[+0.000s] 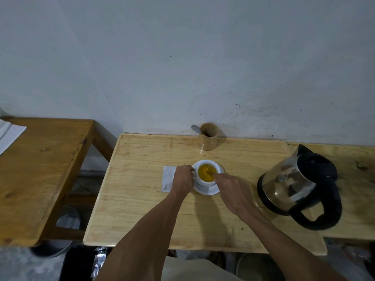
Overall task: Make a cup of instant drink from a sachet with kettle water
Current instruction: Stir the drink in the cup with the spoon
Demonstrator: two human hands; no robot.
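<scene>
Stirring the yellow drink in the cup

The cup (207, 173) sits on its saucer (208, 191) mid-tabletop (142, 199); the left hand (182, 178) fingers close on its handle side, and the right hand (233, 191) pinches a stirrer (209, 173) slanting into the liquid. The sachet (168, 178) lies left, the kettle (298, 185) well right, and nothing blocks the way.

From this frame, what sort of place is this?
Probably a plain home or makeshift kitchen corner: bare wooden tables against a scuffed wall, an electric kettle, and a wooden utensil holder.
</scene>
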